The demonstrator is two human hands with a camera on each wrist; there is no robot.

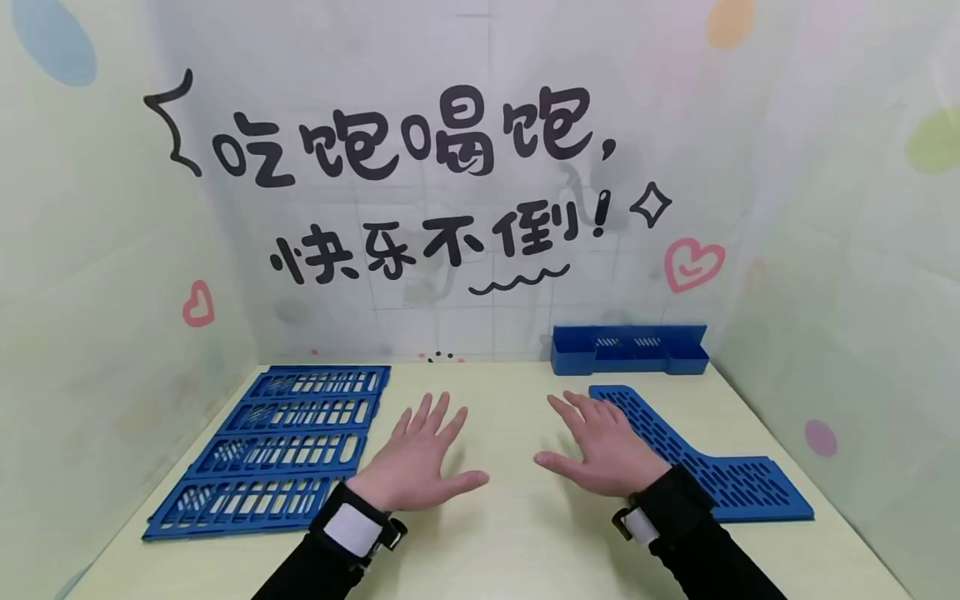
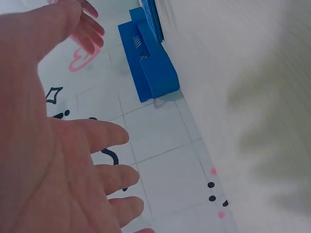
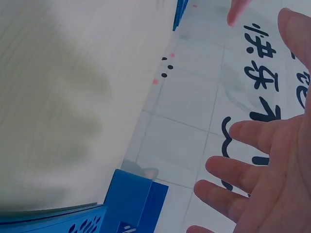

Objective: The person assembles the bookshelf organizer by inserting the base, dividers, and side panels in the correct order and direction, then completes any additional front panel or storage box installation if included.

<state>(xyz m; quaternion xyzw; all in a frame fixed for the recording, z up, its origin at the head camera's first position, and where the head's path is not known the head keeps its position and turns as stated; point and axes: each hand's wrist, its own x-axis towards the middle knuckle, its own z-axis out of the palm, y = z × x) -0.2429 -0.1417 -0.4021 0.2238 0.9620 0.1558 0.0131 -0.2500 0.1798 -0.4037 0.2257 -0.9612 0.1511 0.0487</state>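
Note:
Over the middle of the table my left hand [image 1: 420, 458] is spread, holding nothing; its fingers and palm also show in the left wrist view. To its left lie several blue slotted panels [image 1: 281, 450], arranged in a row running from front to back. My right hand [image 1: 607, 446] is likewise spread with nothing in it, beside an L-shaped blue perforated panel [image 1: 675, 442] lying on the right of the table. That hand overlaps part of this panel in the head view. Behind them, at the back right, stands a blue compartmented tray [image 1: 630, 354], seen also in both wrist views.
The pale table [image 1: 502, 533] is enclosed by white printed walls at the left, back and right. Large black lettering [image 1: 405, 142] covers the back wall [image 1: 480, 325], with pink hearts nearby. Dark sleeves and wrist straps [image 1: 352, 529] are on both arms.

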